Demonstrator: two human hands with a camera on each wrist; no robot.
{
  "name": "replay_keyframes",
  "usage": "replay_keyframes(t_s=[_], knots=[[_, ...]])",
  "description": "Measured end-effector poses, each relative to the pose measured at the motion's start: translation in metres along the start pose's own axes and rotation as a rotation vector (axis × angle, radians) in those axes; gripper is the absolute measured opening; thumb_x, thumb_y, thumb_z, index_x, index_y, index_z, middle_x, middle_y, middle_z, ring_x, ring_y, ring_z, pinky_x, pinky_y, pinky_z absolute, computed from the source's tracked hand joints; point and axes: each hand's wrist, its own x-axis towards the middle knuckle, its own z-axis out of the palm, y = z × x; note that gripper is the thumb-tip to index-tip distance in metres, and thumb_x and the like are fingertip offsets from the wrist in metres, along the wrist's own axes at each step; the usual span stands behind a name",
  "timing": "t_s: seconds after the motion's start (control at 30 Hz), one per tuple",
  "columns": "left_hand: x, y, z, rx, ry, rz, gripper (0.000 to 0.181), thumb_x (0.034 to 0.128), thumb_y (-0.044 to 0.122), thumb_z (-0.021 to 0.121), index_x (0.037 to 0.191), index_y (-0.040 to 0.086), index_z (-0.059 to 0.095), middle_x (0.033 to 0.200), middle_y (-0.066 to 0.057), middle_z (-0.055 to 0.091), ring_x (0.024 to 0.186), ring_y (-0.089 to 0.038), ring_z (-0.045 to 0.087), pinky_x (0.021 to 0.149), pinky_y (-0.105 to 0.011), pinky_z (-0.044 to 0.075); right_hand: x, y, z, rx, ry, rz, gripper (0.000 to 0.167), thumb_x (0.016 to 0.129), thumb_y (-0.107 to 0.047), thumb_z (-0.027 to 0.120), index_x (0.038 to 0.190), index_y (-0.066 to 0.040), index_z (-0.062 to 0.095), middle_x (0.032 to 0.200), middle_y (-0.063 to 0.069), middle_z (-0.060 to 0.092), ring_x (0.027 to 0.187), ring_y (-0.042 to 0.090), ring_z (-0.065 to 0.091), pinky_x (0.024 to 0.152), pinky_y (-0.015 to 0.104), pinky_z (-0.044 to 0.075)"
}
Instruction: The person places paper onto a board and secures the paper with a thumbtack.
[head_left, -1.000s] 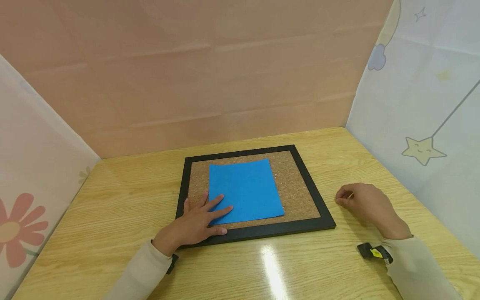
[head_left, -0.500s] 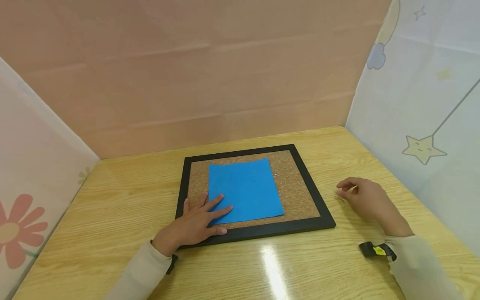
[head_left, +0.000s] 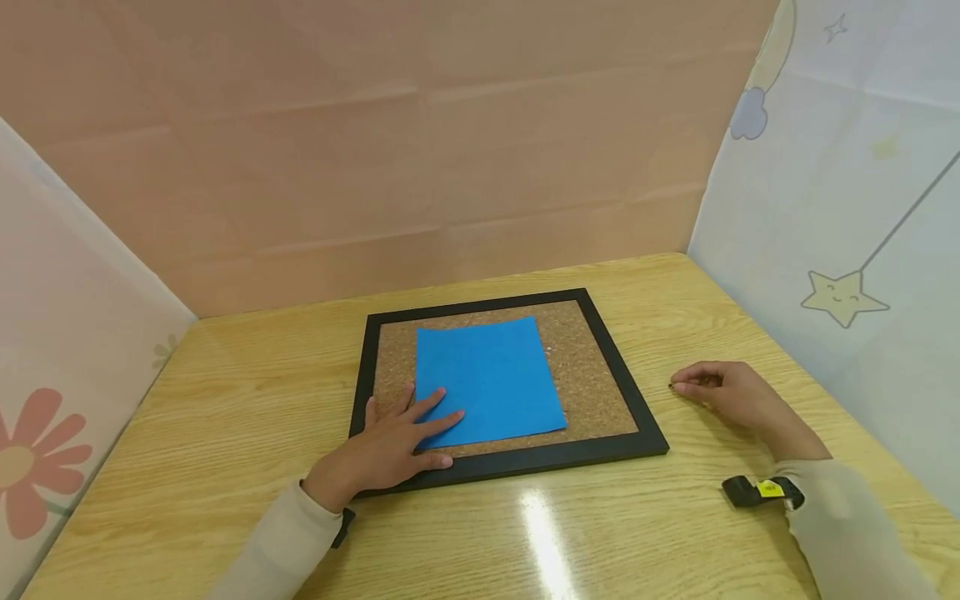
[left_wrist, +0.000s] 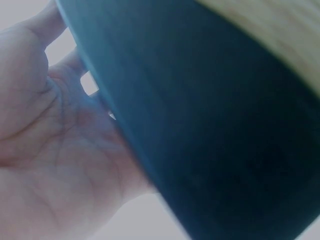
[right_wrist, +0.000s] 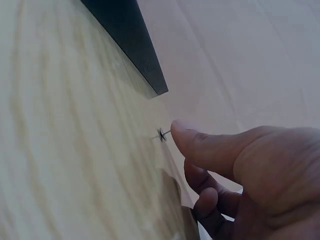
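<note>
**Small pin (right_wrist: 161,134) now shows at the tips of the right hand (head_left: 738,400)**

Thumb and finger look pressed together on the pin's thin, shiny stalk, seen up close from the right wrist. It looks like a pinch to me, but the thumb hides the finger behind it, and I can't tell if the pin touches the wood. Half a second ago the thumb and fingers were further apart, and I couldn't spot the pin there. Now the gap is smaller and a dark dot pokes out at the tips. I think that means the pin is caught, so the fiddly picking-up bit looks nearly done.

The pin is over the table (head_left: 225,392), just to the right of the black frame (head_left: 622,448) and not on the board.

Across from it, the left hand (head_left: 386,446) hasn't moved. Its fingers are spread wide, two of them on the near left corner of the blue sheet (head_left: 495,375), with the thumb on the frame. The sheet lies on the cork (head_left: 600,396), just where it was, so it seems to be kept nice and steady.
</note>
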Motion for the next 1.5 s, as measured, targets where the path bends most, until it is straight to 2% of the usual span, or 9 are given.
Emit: replay_keyframes(t_s=[0.37, 0.6, 0.7, 0.8, 0.93, 1.07, 1.17, 1.3, 1.5], knots=[[-0.001, 0.001, -0.001, 0.002, 0.007, 0.005, 0.063, 0.0973, 0.051, 0.057, 0.154, 0.032, 0.038, 0.168, -0.005, 0.017, 0.153, -0.046, 0.004, 0.108, -0.081, -0.004, 0.004, -0.001, 0.005, -0.042, 0.034, -0.032, 0.03, 0.096, -0.037, 0.066, 0.109, -0.012, 0.076, 0.099, 0.004, 0.073, 0.077, 0.006, 0.054, 0.069, 0.025, 0.041], [-0.001, 0.001, 0.0, 0.01, 0.01, 0.007, 0.063, 0.0973, 0.051, 0.056, 0.154, 0.032, 0.037, 0.168, -0.005, 0.017, 0.154, -0.046, 0.003, 0.108, -0.081, -0.004, 0.003, -0.002, 0.005, -0.046, 0.036, -0.027, 0.033, 0.097, -0.04, 0.065, 0.111, -0.011, 0.075, 0.101, 0.006, 0.072, 0.08, 0.008, 0.055, 0.068, 0.026, 0.041], [-0.001, 0.001, 0.001, 0.01, 0.008, 0.006, 0.063, 0.0973, 0.052, 0.056, 0.154, 0.033, 0.037, 0.168, -0.005, 0.017, 0.154, -0.046, 0.003, 0.108, -0.081, -0.004, 0.003, -0.003, 0.006, 0.0, 0.061, -0.004, 0.038, 0.098, -0.043, 0.063, 0.115, -0.01, 0.073, 0.107, 0.011, 0.072, 0.08, 0.007, 0.055, 0.068, 0.024, 0.041], [-0.001, 0.0, 0.001, 0.011, 0.006, 0.004, 0.063, 0.0973, 0.052, 0.056, 0.154, 0.033, 0.037, 0.168, -0.005, 0.017, 0.154, -0.046, 0.002, 0.109, -0.081, -0.004, 0.002, -0.004, 0.006, 0.071, 0.094, 0.017, 0.044, 0.098, -0.046, 0.06, 0.12, -0.01, 0.07, 0.115, 0.012, 0.071, 0.084, -0.002, 0.055, 0.07, 0.021, 0.042], [-0.001, 0.0, 0.001, 0.01, 0.006, 0.003, 0.063, 0.0975, 0.051, 0.056, 0.154, 0.033, 0.037, 0.168, -0.005, 0.017, 0.154, -0.046, 0.003, 0.108, -0.081, -0.004, 0.002, -0.005, 0.007, 0.206, 0.105, 0.016, 0.047, 0.098, -0.045, 0.06, 0.124, -0.007, 0.067, 0.113, -0.015, 0.071, 0.088, -0.017, 0.055, 0.074, 0.014, 0.045], [-0.001, 0.0, 0.001, 0.012, 0.009, 0.008, 0.063, 0.0978, 0.051, 0.056, 0.155, 0.032, 0.037, 0.168, -0.006, 0.017, 0.153, -0.047, 0.004, 0.108, -0.082, -0.003, 0.003, -0.004, 0.009, 0.415, 0.098, -0.028, 0.04, 0.099, -0.031, 0.063, 0.121, 0.002, 0.065, 0.102, -0.034, 0.066, 0.087, -0.01, 0.065, 0.074, 0.015, 0.053], [-0.001, 0.001, 0.001, 0.013, 0.006, 0.01, 0.063, 0.0979, 0.051, 0.055, 0.155, 0.032, 0.037, 0.168, -0.005, 0.017, 0.153, -0.047, 0.004, 0.108, -0.081, -0.003, 0.003, -0.003, 0.011, 0.496, 0.098, -0.055, 0.032, 0.099, -0.023, 0.064, 0.115, 0.004, 0.065, 0.099, -0.03, 0.069, 0.082, -0.001, 0.068, 0.07, 0.019, 0.055], [-0.002, 0.001, -0.001, 0.011, 0.0, 0.007, 0.063, 0.0979, 0.051, 0.055, 0.155, 0.032, 0.037, 0.168, -0.005, 0.017, 0.153, -0.047, 0.004, 0.108, -0.081, -0.004, 0.003, -0.003, 0.011, 0.496, 0.103, -0.055, 0.03, 0.099, -0.023, 0.064, 0.113, 0.003, 0.065, 0.098, -0.029, 0.07, 0.077, 0.001, 0.066, 0.065, 0.021, 0.054], [-0.002, 0.001, -0.002, 0.01, -0.006, 0.005, 0.063, 0.0979, 0.051, 0.055, 0.155, 0.033, 0.036, 0.168, -0.005, 0.017, 0.154, -0.046, 0.004, 0.108, -0.081, -0.004, 0.002, -0.005, 0.011, 0.489, 0.088, -0.056, 0.034, 0.1, -0.025, 0.063, 0.119, 0.003, 0.06, 0.099, -0.026, 0.07, 0.081, 0.001, 0.066, 0.068, 0.022, 0.055]])
